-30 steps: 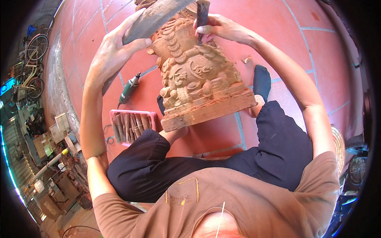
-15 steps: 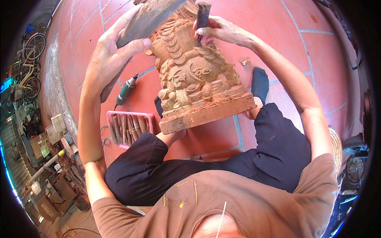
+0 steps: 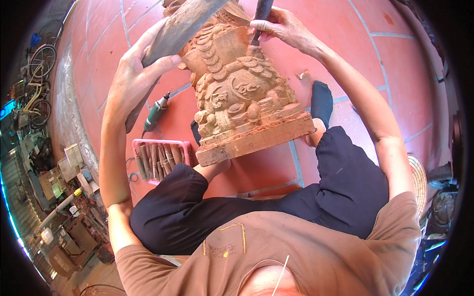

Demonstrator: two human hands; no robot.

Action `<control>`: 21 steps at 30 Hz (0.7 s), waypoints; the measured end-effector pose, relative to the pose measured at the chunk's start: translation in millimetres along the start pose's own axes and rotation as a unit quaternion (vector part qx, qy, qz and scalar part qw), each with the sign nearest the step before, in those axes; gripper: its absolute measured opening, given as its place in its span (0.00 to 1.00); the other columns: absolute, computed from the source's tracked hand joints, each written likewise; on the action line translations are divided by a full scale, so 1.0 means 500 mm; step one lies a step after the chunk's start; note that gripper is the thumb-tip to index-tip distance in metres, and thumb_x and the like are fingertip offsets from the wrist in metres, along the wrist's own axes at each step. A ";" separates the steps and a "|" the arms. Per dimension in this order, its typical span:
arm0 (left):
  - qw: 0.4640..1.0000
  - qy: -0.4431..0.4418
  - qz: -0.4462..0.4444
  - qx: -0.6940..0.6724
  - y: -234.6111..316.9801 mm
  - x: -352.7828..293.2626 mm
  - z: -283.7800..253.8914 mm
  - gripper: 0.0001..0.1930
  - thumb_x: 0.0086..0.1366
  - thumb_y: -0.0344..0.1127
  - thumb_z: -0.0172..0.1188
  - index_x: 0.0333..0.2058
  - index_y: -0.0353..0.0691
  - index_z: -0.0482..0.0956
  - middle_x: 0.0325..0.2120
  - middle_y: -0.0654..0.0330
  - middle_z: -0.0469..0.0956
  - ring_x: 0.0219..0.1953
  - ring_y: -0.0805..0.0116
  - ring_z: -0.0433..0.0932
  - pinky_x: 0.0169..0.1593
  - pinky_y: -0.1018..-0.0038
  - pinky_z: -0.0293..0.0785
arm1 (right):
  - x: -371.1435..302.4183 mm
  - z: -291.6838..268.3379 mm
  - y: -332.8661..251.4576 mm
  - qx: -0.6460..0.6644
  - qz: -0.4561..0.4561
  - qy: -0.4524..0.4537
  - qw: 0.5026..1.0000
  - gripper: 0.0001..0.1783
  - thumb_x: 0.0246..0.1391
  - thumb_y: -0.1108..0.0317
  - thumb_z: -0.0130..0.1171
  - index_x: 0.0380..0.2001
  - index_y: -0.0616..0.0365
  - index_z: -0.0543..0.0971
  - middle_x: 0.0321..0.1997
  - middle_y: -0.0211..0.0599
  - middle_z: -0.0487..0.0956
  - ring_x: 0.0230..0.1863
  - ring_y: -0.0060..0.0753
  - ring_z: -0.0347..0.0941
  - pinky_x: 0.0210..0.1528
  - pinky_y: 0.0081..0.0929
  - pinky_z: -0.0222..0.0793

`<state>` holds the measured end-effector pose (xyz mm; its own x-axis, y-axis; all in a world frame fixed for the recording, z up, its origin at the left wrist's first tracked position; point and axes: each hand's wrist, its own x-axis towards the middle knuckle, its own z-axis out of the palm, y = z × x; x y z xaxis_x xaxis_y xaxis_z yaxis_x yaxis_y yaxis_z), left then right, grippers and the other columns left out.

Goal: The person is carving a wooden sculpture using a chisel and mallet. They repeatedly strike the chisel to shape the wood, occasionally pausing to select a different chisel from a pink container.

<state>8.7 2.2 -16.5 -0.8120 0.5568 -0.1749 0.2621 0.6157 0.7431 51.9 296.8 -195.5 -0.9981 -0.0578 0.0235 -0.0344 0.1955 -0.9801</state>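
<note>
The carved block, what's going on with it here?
A person sits with the carved block between their feet. The left hand holds a long flat dark bar; the right hand grips a dark chisel-like tool, its lower end close to the block's right side, perhaps touching. A green power tool and a pink tray of slim tools lie to the left.

On the red tiled floor [image 3: 340, 47] lie a green rotary tool [image 3: 156, 116], a pink plastic basket [image 3: 187, 156] of slender brown tools [image 3: 160, 160] and a small wood chip [image 3: 302, 74]. A bicycle [image 3: 36, 88] stands far left, beyond boxes [image 3: 73, 154] and a pale pipe [image 3: 59, 209] (yellow at one end). Right, a woven straw hat [image 3: 417, 183], partly hidden.
</note>
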 end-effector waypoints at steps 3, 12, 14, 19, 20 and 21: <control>1.000 -0.010 0.028 -0.002 -0.027 0.000 -0.004 0.35 0.57 0.34 0.68 0.63 0.39 0.66 0.48 0.49 0.79 0.52 0.67 0.75 0.58 0.71 0.67 | -0.014 0.009 0.000 -0.042 -0.012 0.029 0.999 0.21 0.59 0.52 0.62 0.42 0.61 0.78 0.36 0.35 0.82 0.34 0.21 0.78 0.38 0.21 0.78; 1.000 -0.021 0.006 -0.015 -0.032 -0.021 0.004 0.36 0.58 0.30 0.67 0.64 0.38 0.64 0.48 0.50 0.79 0.51 0.69 0.76 0.57 0.71 0.68 | -0.030 0.046 0.011 -0.048 -0.021 0.044 0.998 0.20 0.59 0.57 0.62 0.44 0.63 0.74 0.34 0.36 0.82 0.33 0.23 0.79 0.38 0.24 0.77; 0.999 -0.025 -0.003 -0.025 -0.034 -0.024 0.001 0.35 0.58 0.30 0.67 0.64 0.38 0.63 0.48 0.51 0.79 0.51 0.69 0.76 0.57 0.72 0.68 | -0.034 0.053 0.012 -0.091 -0.038 0.055 0.994 0.20 0.59 0.58 0.62 0.44 0.63 0.74 0.33 0.37 0.82 0.32 0.24 0.80 0.38 0.25 0.77; 0.998 -0.011 0.019 -0.051 -0.025 -0.032 0.006 0.35 0.58 0.29 0.66 0.64 0.38 0.64 0.48 0.51 0.78 0.51 0.69 0.75 0.57 0.72 0.68 | -0.041 0.073 0.003 -0.183 -0.129 0.111 0.968 0.20 0.58 0.59 0.64 0.44 0.63 0.73 0.29 0.41 0.83 0.30 0.29 0.82 0.34 0.28 0.77; 0.997 -0.009 0.040 -0.065 -0.023 -0.031 0.009 0.35 0.58 0.29 0.67 0.64 0.38 0.64 0.48 0.52 0.78 0.51 0.69 0.76 0.57 0.71 0.68 | -0.040 0.076 -0.002 -0.189 -0.130 0.112 0.967 0.20 0.58 0.59 0.64 0.44 0.63 0.72 0.29 0.42 0.83 0.30 0.30 0.82 0.34 0.29 0.77; 0.995 -0.005 0.060 -0.078 -0.021 -0.030 0.012 0.35 0.58 0.30 0.67 0.64 0.38 0.64 0.48 0.52 0.78 0.51 0.69 0.76 0.57 0.71 0.68 | -0.037 0.079 -0.009 -0.194 -0.133 0.113 0.965 0.20 0.58 0.59 0.64 0.44 0.62 0.72 0.28 0.42 0.83 0.29 0.31 0.82 0.33 0.29 0.77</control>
<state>21.5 -9.3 -25.4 -0.7748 0.6266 -0.0843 0.2725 0.4512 0.8498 72.6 258.4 -199.1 -0.9358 0.0499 0.3489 -0.2638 0.5575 -0.7872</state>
